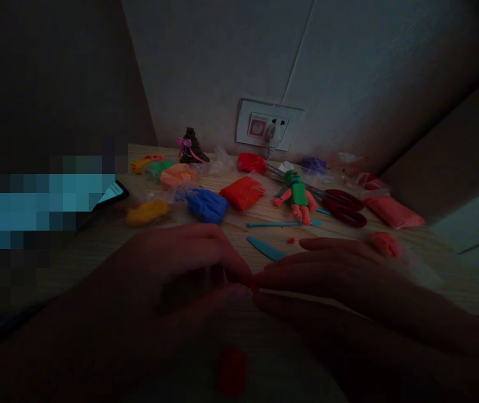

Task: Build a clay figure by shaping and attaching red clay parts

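Observation:
My left hand is closed in a pinch, thumb and forefinger meeting on a small bit of red modelling clay. From the other side my right hand closes its thumb and forefinger on the same bit; its other fingers stretch out. Fingertips hide most of the clay. Below the hands, a red clay block lies on the table. Just beyond them are a blue plastic clay knife, a thin blue modelling stick and a tiny red crumb. The view is dark.
A clay figure with a green body lies by red-handled scissors. Blue, orange-red, yellow and pink clay packs lie around. A brown clay figure stands near the wall socket. A phone is at left.

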A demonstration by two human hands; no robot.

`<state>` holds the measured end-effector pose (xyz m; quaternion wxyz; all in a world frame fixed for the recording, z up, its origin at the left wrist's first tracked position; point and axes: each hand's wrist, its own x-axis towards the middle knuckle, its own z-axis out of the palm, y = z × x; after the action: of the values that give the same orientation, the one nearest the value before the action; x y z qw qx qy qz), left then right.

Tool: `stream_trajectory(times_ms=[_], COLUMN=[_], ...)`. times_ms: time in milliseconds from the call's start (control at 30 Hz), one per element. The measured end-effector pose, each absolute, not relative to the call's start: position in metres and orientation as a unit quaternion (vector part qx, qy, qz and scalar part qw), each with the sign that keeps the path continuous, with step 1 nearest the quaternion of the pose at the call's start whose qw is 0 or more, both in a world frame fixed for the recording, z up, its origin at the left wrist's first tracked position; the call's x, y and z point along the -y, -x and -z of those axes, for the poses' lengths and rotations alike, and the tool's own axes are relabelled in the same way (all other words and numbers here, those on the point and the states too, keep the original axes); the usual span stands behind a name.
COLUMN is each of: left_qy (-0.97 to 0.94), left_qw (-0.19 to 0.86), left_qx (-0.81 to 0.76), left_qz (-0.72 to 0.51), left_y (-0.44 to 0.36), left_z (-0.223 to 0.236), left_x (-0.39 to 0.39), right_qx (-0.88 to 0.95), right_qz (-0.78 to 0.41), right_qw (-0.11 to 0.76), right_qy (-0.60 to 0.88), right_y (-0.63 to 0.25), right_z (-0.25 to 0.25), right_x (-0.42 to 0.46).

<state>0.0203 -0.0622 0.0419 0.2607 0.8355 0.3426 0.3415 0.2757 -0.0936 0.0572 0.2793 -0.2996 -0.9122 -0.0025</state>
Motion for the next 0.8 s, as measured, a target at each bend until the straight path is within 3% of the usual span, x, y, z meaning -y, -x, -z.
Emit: stream_trajectory(times_ms=[167, 333, 800], left_qy=[-0.793, -0.753, -0.751], left_qw=[0.365, 0.438, 0.433], left_qx=[-0.334, -0.345, -0.338], left_qz=[-0.355, -0.35, -0.367], left_y=[-0.027, -0.03, -0.028], left_z=[-0.042, -0.042, -0.04], left_x=[0.061, 0.06, 0.061], right_qx=[0.913, 0.915, 0.924], right_qz=[0.017, -0.072, -0.061], right_qw=[0.29, 0.283, 0.273], right_qy=[0.285, 0.276, 0.262], right_y=[-0.281, -0.287, -0.291], right_z=[-0.049, -0.047, -0.05], right_x=[0.088, 0.088, 0.089])
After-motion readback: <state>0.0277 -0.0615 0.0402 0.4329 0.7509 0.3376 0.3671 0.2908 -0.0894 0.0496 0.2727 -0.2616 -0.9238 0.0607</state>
